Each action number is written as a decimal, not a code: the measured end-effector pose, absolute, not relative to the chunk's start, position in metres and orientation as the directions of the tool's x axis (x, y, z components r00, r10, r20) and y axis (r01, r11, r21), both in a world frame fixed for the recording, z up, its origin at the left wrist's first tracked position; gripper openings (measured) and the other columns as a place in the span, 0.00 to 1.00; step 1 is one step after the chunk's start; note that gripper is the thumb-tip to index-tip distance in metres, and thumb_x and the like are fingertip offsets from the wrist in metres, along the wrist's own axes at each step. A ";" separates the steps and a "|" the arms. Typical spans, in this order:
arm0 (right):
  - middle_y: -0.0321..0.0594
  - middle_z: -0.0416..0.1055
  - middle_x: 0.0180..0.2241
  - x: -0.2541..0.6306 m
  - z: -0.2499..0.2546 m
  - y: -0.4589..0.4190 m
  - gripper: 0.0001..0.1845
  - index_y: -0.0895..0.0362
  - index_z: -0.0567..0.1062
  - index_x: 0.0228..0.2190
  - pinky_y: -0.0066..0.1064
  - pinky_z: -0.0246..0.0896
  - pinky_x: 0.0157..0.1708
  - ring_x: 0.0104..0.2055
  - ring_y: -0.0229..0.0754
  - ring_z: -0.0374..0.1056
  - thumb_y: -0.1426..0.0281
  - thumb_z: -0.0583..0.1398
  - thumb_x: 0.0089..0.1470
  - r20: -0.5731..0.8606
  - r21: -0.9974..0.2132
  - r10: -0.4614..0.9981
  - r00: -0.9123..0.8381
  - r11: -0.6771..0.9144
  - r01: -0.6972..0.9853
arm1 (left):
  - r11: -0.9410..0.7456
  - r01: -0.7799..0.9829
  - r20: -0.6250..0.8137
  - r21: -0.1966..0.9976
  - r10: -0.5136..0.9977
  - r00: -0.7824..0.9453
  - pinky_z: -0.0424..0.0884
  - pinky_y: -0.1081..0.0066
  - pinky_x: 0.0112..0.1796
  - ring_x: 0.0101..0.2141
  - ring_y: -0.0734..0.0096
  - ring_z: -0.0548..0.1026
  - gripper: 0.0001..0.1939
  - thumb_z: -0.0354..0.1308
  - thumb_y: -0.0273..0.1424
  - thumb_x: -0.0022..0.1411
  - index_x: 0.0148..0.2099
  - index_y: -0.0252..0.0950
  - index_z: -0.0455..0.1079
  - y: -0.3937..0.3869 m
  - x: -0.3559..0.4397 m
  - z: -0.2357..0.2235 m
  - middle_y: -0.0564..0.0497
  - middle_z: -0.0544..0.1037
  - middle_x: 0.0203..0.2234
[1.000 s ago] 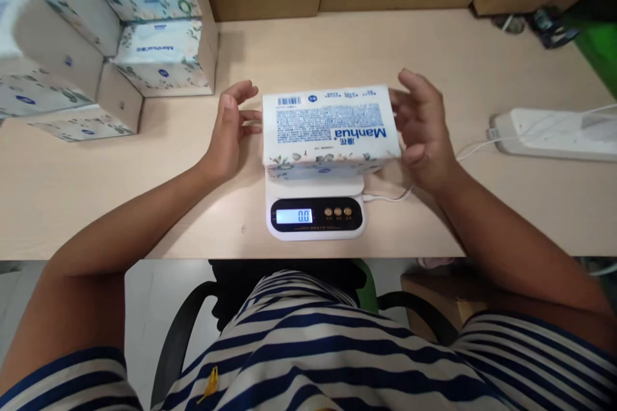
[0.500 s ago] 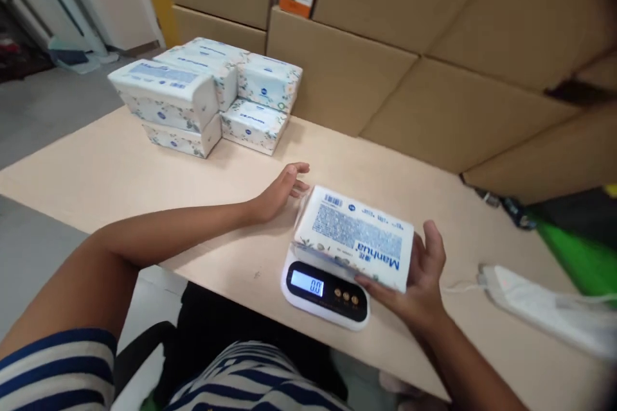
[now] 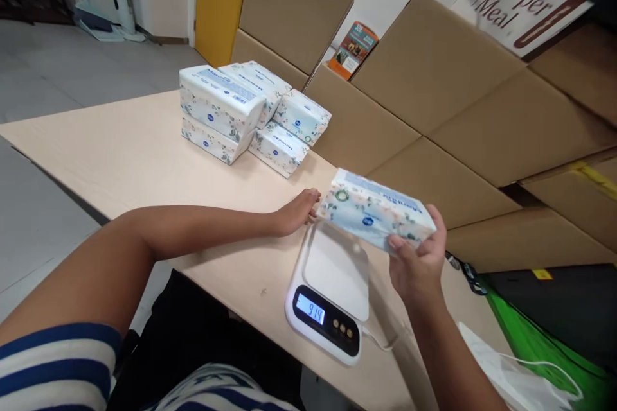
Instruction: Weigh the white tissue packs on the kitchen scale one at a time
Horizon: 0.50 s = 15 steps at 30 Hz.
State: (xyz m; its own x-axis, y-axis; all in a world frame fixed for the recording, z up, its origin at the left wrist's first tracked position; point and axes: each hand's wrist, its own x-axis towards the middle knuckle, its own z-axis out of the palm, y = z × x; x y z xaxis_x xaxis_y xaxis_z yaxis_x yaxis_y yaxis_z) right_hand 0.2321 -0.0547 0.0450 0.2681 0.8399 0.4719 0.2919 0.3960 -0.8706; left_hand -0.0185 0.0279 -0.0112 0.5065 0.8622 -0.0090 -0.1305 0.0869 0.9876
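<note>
My right hand [image 3: 418, 257] grips the right end of a white floral tissue pack [image 3: 369, 215], thumb on its near side. The pack is held tilted above the far end of a white digital scale [image 3: 337, 266]. On the scale's lit display the digits look like 91.4, and its plate is bare. At the pack's left end is my left hand [image 3: 296, 213], fingers loosely extended; whether the fingertips touch the pack is hard to see. Farther back on the table, several matching tissue packs [image 3: 219, 106] are stacked two high.
Large cardboard boxes [image 3: 385, 70] line the far side of the table [image 3: 120, 160]. A white cable [image 3: 380, 340] runs from the scale's right side. White plastic wrapping [image 3: 506, 366] and a green bag [image 3: 544, 347] are at the right. A yellow door [image 3: 216, 6] stands behind.
The tissue pack has been lifted and tilted away from the scale, uncovering the plate. The display went from 0.0 to what looks like 91.4. The view has swung.
</note>
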 end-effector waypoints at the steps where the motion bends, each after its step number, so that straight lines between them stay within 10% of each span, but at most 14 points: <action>1: 0.50 0.66 0.67 0.223 0.053 -0.039 0.57 0.41 0.60 0.69 0.56 0.79 0.60 0.67 0.58 0.71 0.53 0.77 0.43 0.515 -0.847 0.820 0.250 0.441 0.298 | 0.087 -0.107 -0.021 0.990 0.862 0.506 0.76 0.61 0.51 0.55 0.55 0.77 0.36 0.43 0.59 0.77 0.68 0.36 0.65 0.030 -0.019 -0.011 0.35 0.75 0.62; 9: 0.61 0.53 0.73 0.114 0.079 0.095 0.74 0.49 0.35 0.75 0.60 0.64 0.74 0.77 0.61 0.59 0.41 0.70 0.43 0.612 -0.750 0.788 0.067 0.551 0.366 | 0.012 0.021 -0.020 1.000 0.887 0.460 0.77 0.60 0.55 0.50 0.57 0.79 0.26 0.60 0.44 0.73 0.64 0.33 0.70 0.028 -0.024 -0.004 0.41 0.79 0.48; 15: 0.60 0.49 0.77 0.086 0.066 0.151 0.68 0.53 0.49 0.74 0.59 0.48 0.81 0.81 0.61 0.51 0.41 0.70 0.44 0.527 -0.744 0.850 -0.028 0.476 0.469 | -0.016 0.062 -0.016 0.998 0.876 0.481 0.76 0.60 0.57 0.48 0.58 0.78 0.25 0.59 0.44 0.75 0.66 0.34 0.71 0.021 -0.031 0.000 0.44 0.78 0.45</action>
